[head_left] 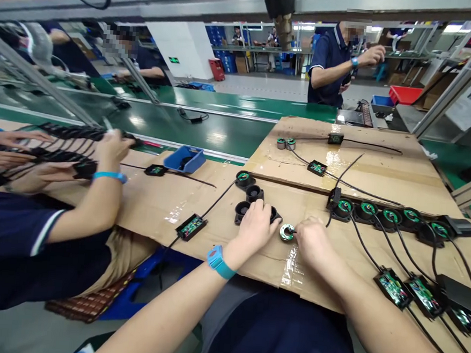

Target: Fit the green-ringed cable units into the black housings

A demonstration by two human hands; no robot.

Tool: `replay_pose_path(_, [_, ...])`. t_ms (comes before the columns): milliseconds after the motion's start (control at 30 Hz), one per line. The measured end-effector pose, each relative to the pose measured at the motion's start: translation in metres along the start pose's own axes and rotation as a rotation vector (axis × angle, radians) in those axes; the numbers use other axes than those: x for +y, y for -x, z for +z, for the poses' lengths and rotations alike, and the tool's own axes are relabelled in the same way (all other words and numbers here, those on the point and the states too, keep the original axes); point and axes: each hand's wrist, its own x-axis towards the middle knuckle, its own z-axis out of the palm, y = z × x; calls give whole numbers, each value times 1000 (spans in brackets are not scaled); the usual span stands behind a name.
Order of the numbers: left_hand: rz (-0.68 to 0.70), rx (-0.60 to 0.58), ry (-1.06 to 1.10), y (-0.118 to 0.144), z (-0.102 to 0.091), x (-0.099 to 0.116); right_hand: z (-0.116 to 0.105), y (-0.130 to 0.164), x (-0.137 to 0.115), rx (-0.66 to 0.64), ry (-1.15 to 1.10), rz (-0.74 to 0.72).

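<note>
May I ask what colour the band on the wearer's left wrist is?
The band is turquoise blue, shown in the head view.

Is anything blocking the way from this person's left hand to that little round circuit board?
Nothing visible does: between the left hand and the round circuit board, only cardboard shows.

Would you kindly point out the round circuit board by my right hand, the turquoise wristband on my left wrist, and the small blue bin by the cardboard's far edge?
Round circuit board (283, 231): head view, left part of its face.
Turquoise wristband (223, 267): head view, its strap.
Small blue bin (196, 162): head view, its right wall.
</note>
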Motion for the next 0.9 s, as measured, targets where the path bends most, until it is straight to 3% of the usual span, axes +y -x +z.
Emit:
replay_pose_path(200, [190,-80,197,15,8,-15,18,1,-5,148,-2,-56])
replay_pose_path(267, [147,-57,179,21,8,-18,23,2,-8,174,-22,-66])
replay_pose_path(400, [-23,106,159,30,16,-17,27,6,-14,194,-120,-56])
replay_pose_path(533, [-83,233,364,37,29,-16,29,7,-25,186,-148,39])
replay_pose_path(767, [-108,138,746,45,30,-23,42,-2,-26,227,-204,52])
replay_pose_path(900, [-189,151,795,44,28,-23,42,-5,-9,378,-306,12])
